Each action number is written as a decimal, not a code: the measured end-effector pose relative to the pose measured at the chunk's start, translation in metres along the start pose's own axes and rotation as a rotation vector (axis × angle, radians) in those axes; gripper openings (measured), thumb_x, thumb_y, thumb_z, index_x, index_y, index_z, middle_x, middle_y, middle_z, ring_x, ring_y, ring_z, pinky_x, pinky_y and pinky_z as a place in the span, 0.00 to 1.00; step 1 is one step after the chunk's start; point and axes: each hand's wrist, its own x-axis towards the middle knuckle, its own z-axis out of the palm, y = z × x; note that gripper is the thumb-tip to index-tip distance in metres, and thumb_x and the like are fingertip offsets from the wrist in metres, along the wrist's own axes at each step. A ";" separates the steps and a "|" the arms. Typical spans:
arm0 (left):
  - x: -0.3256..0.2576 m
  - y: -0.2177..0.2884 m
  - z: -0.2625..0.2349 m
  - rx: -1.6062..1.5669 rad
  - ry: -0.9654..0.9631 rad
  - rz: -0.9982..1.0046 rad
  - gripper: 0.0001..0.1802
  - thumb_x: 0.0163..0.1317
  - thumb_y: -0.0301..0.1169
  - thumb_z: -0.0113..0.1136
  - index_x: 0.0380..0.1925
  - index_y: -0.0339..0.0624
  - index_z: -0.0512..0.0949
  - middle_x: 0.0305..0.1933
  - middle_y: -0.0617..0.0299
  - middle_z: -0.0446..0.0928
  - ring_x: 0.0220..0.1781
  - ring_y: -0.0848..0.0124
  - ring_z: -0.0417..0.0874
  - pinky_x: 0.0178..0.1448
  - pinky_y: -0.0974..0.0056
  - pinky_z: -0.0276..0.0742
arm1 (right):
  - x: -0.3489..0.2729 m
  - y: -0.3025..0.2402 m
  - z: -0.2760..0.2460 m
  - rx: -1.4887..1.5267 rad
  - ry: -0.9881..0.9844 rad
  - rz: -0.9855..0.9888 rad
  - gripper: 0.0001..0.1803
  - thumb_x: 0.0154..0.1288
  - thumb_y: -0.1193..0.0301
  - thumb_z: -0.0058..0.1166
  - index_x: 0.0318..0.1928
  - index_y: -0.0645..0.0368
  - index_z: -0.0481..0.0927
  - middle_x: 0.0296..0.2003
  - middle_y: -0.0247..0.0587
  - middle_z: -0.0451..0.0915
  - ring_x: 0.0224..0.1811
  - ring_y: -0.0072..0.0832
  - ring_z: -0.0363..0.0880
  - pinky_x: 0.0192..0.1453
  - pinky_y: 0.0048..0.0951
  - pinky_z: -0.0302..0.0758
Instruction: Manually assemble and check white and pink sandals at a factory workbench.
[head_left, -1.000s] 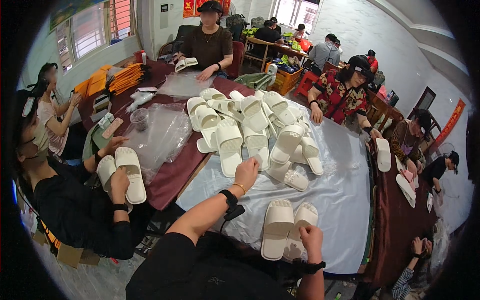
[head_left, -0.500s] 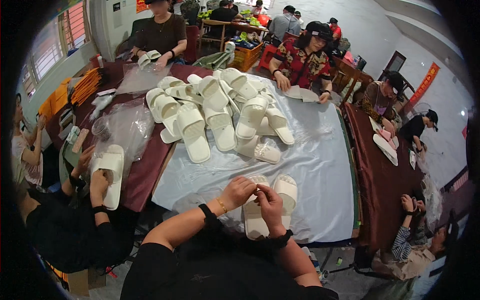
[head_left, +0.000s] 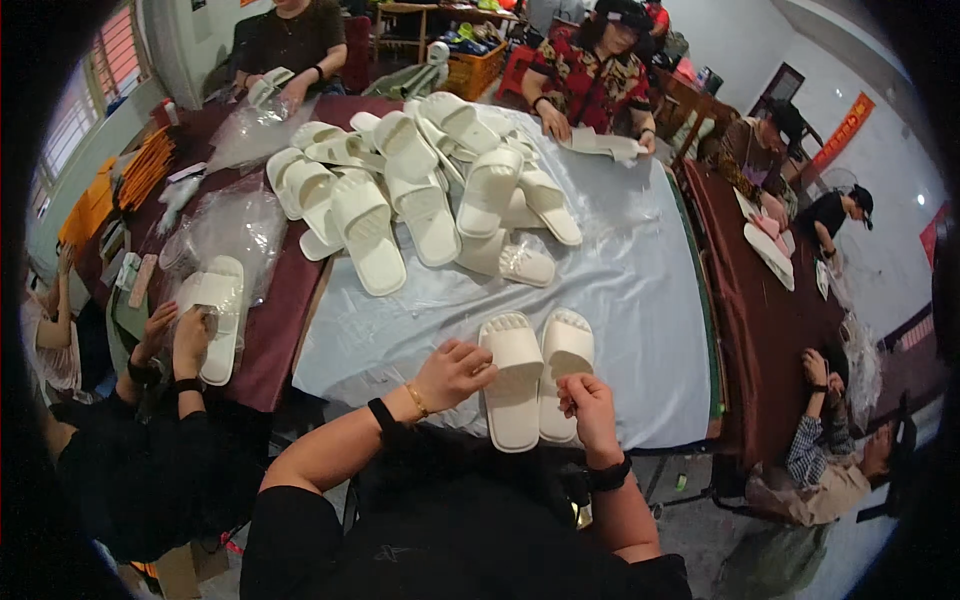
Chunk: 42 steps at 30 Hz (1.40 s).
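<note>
A pair of cream slippers (head_left: 516,395) lies side by side before me at the table's near edge, toes pointing away. At the left slipper's outer edge is my left hand (head_left: 452,378), its fingers curled in; whatever they hold, if anything, is hidden. Over the right slipper (head_left: 568,345) my right hand (head_left: 592,408) is closed in a pinch, thumb against fingers, and I cannot make out anything in it. Beyond them rises a loose pile of cream slippers (head_left: 365,230), with one slipper in clear wrap (head_left: 526,262) at its near side.
Pale blue sheeting (head_left: 640,300) covers my table. To the left, a co-worker's hand (head_left: 190,340) works at a slipper (head_left: 228,300) beside clear plastic bags (head_left: 235,235). Across the table another person holds a pale flat piece (head_left: 600,146). A dark red table (head_left: 740,340) stands at right.
My hands, together over the left slipper before, have parted: the left to its outer side, the right over the right slipper. The view has shifted, so the pile sits higher.
</note>
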 end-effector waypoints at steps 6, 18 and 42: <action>0.007 0.036 0.003 -0.223 -0.098 0.297 0.13 0.49 0.29 0.58 0.37 0.41 0.75 0.38 0.61 0.72 0.33 0.68 0.76 0.35 0.66 0.76 | -0.031 0.024 -0.029 -0.211 -0.233 0.413 0.14 0.65 0.64 0.51 0.34 0.62 0.81 0.22 0.30 0.76 0.21 0.16 0.71 0.24 0.17 0.65; -0.008 0.048 0.048 -0.375 -0.379 0.167 0.12 0.49 0.29 0.56 0.34 0.38 0.71 0.34 0.57 0.72 0.34 0.63 0.77 0.37 0.62 0.76 | 0.021 0.009 -0.033 -0.459 -0.268 0.526 0.14 0.63 0.63 0.52 0.28 0.61 0.80 0.19 0.29 0.74 0.17 0.16 0.68 0.20 0.18 0.63; 0.021 0.061 0.061 -0.154 -0.350 -0.197 0.17 0.56 0.27 0.51 0.47 0.35 0.74 0.50 0.49 0.74 0.46 0.58 0.80 0.48 0.63 0.77 | 0.015 0.049 0.002 -0.912 0.040 -0.736 0.18 0.52 0.81 0.53 0.46 0.62 0.76 0.41 0.50 0.76 0.44 0.49 0.74 0.49 0.40 0.72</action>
